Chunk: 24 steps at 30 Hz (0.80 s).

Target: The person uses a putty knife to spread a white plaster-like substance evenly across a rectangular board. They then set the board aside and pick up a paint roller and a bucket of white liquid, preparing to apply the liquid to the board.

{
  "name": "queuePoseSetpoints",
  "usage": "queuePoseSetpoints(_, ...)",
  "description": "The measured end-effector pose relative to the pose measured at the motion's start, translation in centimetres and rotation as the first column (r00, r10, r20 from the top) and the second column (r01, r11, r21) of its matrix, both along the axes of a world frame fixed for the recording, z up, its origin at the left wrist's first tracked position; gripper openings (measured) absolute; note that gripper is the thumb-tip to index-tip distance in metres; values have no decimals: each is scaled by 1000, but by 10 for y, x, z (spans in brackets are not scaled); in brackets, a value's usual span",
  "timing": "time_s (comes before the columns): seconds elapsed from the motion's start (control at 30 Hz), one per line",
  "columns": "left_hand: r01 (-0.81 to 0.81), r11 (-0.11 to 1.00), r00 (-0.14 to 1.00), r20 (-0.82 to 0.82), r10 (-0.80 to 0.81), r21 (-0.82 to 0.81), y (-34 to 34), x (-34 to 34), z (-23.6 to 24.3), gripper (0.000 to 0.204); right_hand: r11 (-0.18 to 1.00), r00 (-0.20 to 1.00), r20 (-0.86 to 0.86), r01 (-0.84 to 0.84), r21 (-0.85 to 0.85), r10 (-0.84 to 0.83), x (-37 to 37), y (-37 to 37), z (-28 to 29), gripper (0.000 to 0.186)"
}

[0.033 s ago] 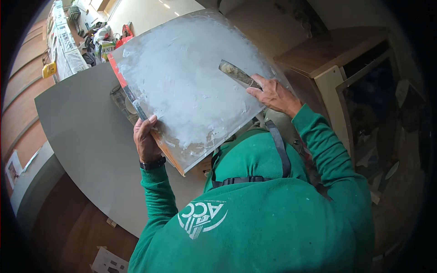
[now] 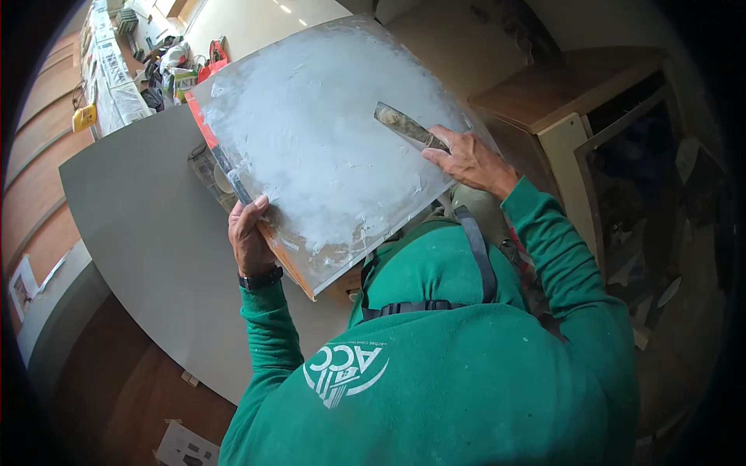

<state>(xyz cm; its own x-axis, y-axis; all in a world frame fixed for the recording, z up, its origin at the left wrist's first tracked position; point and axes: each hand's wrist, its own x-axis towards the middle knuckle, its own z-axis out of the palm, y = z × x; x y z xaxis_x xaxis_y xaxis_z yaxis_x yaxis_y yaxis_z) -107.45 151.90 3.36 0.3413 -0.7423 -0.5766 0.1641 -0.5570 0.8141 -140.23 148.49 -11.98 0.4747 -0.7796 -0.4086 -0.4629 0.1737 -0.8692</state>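
I hold a large square tile [image 2: 326, 147] tilted up in front of me, its back face coated in pale grey adhesive, above the curved grey table [image 2: 148, 233]. My left hand [image 2: 250, 237] grips its lower left edge, fingers wrapped shut around the rim beside a red strip. My right hand [image 2: 466, 159] is closed on the handle of a putty knife [image 2: 408, 126], whose blade lies flat on the coating near the right edge. I judge this the spreading step: the layer looks uneven, thicker in the lower part, though the glare makes that hard to tell. The next stroke calls for a steady left grip and a shallow blade angle. Tools and bags [image 2: 175, 66] clutter the table's far end; a wooden cabinet [image 2: 575, 116] stands to my right.
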Motion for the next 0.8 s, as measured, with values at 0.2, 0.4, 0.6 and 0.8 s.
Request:
queuePoseSetpoints(0.2, -32, 999, 999, -34, 33, 27, -1, 3, -2, 15, 974, 949, 259, 134, 181, -178, 19, -14, 19, 32)
queuePoseSetpoints(0.4, -53, 999, 998, -21, 53, 4, 2, -2, 1, 16, 974, 960, 267, 140, -180, -89, 31, -15, 16, 19)
queuePoseSetpoints(0.6, 54, 997, 998, -20, -53, 50, -6, 2, 7, 15, 996, 969, 245, 7, -91, 15, 38, -9, 6, 24)
queuePoseSetpoints(0.8, 24, 998, 996, 89, -30, 65, -9, 1, 2, 6, 978, 945, 307, 162, -134, -114, 24, 31, 16, 27)
